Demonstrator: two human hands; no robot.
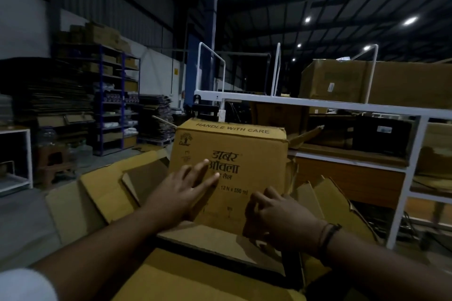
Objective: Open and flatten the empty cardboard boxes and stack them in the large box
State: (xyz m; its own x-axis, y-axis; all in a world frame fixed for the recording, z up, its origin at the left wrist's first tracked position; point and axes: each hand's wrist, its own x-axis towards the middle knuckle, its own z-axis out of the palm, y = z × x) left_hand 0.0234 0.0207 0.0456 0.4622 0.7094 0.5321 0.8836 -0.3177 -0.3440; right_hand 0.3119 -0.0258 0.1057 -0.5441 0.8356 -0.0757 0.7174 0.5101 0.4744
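A brown printed cardboard box point(244, 146) marked "HANDLE WITH CARE" stands upright in front of me, its top flaps sticking out at the right. My left hand point(181, 188) lies flat on its front face with fingers spread. My right hand point(276, 215) curls its fingers around the box's lower right edge. The box rests among the raised flaps of a large open box point(102, 193), whose near flap point(195, 278) fills the bottom of the view. Flattened cardboard point(215, 237) lies under my hands.
A white metal rack point(342, 106) with brown cartons point(401, 83) stands right behind the box. A blue shelving unit point(117, 102) and piles of flattened cardboard point(58, 95) stand at the left. A white frame point(24, 161) sits at the far left.
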